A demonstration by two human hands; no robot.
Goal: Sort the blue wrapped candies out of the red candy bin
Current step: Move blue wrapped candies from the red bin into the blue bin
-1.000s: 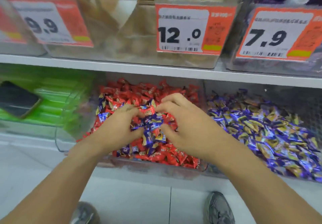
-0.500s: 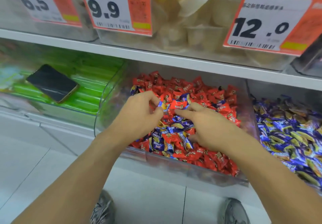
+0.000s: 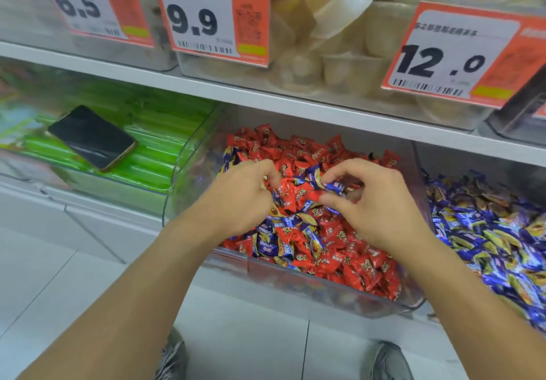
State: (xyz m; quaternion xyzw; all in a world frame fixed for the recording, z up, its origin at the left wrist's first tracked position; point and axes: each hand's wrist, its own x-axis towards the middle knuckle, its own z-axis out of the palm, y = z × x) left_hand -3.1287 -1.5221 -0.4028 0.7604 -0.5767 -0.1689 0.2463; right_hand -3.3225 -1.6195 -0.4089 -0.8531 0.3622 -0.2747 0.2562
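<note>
A clear plastic bin (image 3: 322, 288) on the lower shelf holds red wrapped candies (image 3: 298, 149) with several blue wrapped candies (image 3: 283, 232) mixed in near its front and middle. Both my hands are inside it. My left hand (image 3: 239, 199) has its fingers curled over the pile, with blue wrappers showing at the fingertips. My right hand (image 3: 372, 208) pinches a blue wrapped candy (image 3: 335, 186) between thumb and fingers, just above the pile.
To the right, a bin of blue candies (image 3: 487, 232) is full. To the left, a bin of green packets (image 3: 153, 143) has a black phone (image 3: 91, 137) lying on top. A white shelf (image 3: 295, 104) with price tags hangs close above. My shoes (image 3: 390, 362) stand on the tiled floor.
The view has shifted a little left. My right hand has risen and spread from the left, now pinching a blue candy; my left hand stays curled in the pile.
</note>
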